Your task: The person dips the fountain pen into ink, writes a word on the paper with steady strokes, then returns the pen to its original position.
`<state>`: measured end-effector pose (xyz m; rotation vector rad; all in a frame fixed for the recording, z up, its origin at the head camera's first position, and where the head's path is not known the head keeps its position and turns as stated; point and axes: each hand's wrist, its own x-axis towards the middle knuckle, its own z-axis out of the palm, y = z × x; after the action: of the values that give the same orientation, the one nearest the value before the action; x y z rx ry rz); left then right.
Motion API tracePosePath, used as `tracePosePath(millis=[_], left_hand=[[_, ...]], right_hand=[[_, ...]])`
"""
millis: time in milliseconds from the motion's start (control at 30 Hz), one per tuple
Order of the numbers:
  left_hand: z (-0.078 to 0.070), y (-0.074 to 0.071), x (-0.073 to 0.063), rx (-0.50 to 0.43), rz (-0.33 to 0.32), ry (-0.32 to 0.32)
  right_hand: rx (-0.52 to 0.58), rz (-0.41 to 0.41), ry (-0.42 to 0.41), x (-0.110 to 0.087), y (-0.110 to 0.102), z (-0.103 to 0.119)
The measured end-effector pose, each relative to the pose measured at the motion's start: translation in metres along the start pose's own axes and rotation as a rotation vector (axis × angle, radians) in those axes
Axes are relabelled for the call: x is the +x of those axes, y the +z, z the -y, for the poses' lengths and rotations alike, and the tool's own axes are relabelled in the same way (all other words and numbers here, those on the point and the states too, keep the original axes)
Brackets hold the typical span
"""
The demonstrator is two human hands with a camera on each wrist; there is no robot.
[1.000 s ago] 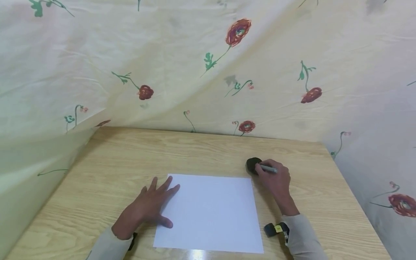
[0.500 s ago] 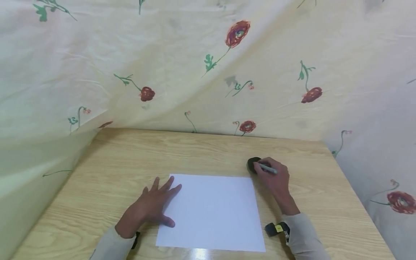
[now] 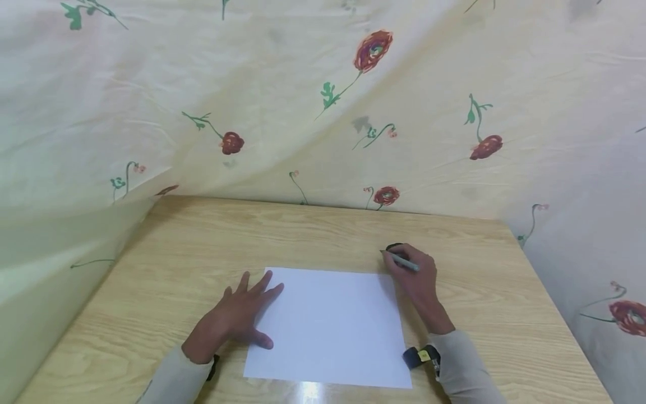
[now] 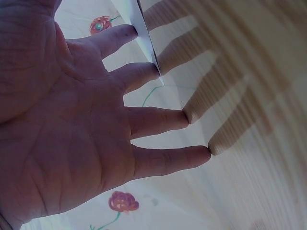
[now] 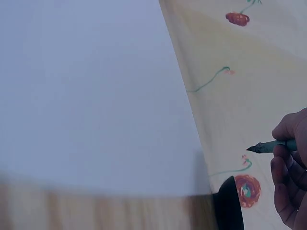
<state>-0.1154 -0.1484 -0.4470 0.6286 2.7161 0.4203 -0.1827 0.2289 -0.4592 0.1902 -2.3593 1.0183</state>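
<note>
A blank white sheet of paper (image 3: 333,331) lies on the wooden table. On its left edge rests my left hand (image 3: 237,317), fingers spread, with thumb and some fingertips over the paper. My right hand (image 3: 419,278) pinches a slim grey-green pen (image 3: 406,262) just beyond the sheet's far right corner. In the right wrist view, the pen (image 5: 271,147) has a dark pointed tip aimed away from the fingers. Behind the right hand stands a small round black object (image 3: 394,246), mostly hidden in the head view; part of it (image 5: 229,206) shows in the right wrist view.
The light wood table (image 3: 212,235) runs back to a cream cloth (image 3: 282,101) printed with red flowers, which also hangs at both sides. A black wrist device (image 3: 421,356) with a yellow label sits at the right sleeve, close to the paper's right edge.
My right hand has drawn the pen left and off the black object, so the tip now shows over bare table. The left hand keeps its place on the paper.
</note>
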Motion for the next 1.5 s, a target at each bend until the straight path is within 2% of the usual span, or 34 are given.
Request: tracePosePath(millis=[233, 433, 667, 867, 1100, 1233, 1500], left_hand=[[0.0, 0.0, -0.001, -0.007, 0.001, 0.001], [0.0, -0.001, 0.0, -0.003, 0.001, -0.002], [0.001, -0.002, -0.001, -0.021, 0.005, -0.003], [0.0, -0.002, -0.001, -0.034, 0.011, -0.003], [-0.001, -0.003, 0.0, -0.035, 0.008, -0.002], [0.0, -0.003, 0.0, -0.033, 0.006, -0.001], [0.001, -0.005, 0.001, -0.025, 0.007, -0.005]], right_hand=[[-0.019, -0.007, -0.048, 0.0, 0.006, 0.004], [-0.014, 0.0, -0.044, 0.001, 0.005, 0.009], [0.052, 0.014, -0.077, 0.002, 0.003, 0.029], [0.091, 0.02, -0.136, 0.006, 0.003, 0.046], [0.06, 0.019, -0.217, 0.007, 0.008, 0.059], [0.074, 0.047, -0.236, 0.005, 0.013, 0.064], [0.11, 0.159, -0.178, -0.006, 0.03, 0.074]])
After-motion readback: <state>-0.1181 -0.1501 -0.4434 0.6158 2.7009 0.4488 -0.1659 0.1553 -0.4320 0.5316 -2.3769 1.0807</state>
